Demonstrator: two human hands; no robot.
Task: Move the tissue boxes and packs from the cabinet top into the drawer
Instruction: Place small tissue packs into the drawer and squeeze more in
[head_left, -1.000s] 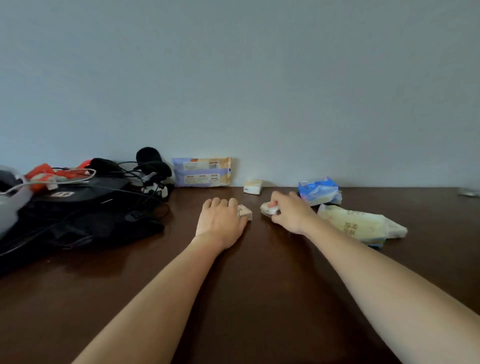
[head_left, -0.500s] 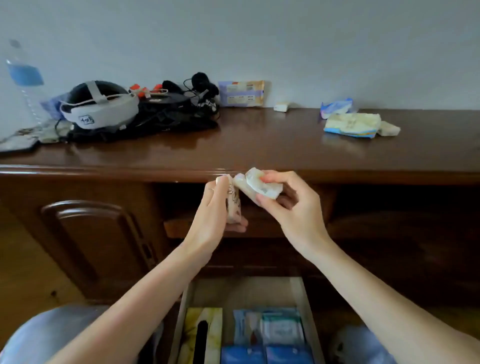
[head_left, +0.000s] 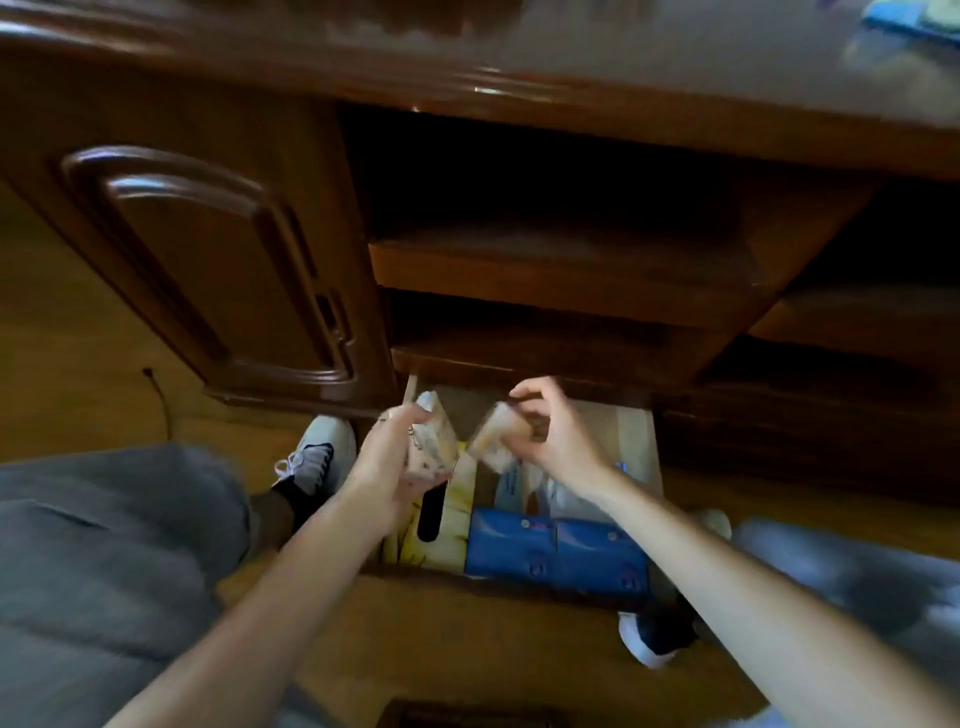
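The dark wooden cabinet (head_left: 218, 249) fills the view in front of me, its panelled door on the left and two open shelves (head_left: 561, 270) above the pulled-out drawer (head_left: 636, 447). The drawer already holds a yellow tissue box (head_left: 457, 525) with a dark slot along its left side and blue packs (head_left: 558, 545) at the near edge, with paler packs behind them, too blurred to name. My grey trouser leg (head_left: 104, 545) and a grey shoe (head_left: 317, 457) sit left of the drawer.

Both my arms reach down over the drawer. My left hand (head_left: 387, 462) grips a small tissue pack (head_left: 428, 441) held on end, and my right hand (head_left: 550, 434) pinches another small pack (head_left: 498, 434) just beside it, both above the drawer's back half. The floor (head_left: 67, 364) is yellowish wood, and a thin cord (head_left: 158, 395) lies on it.
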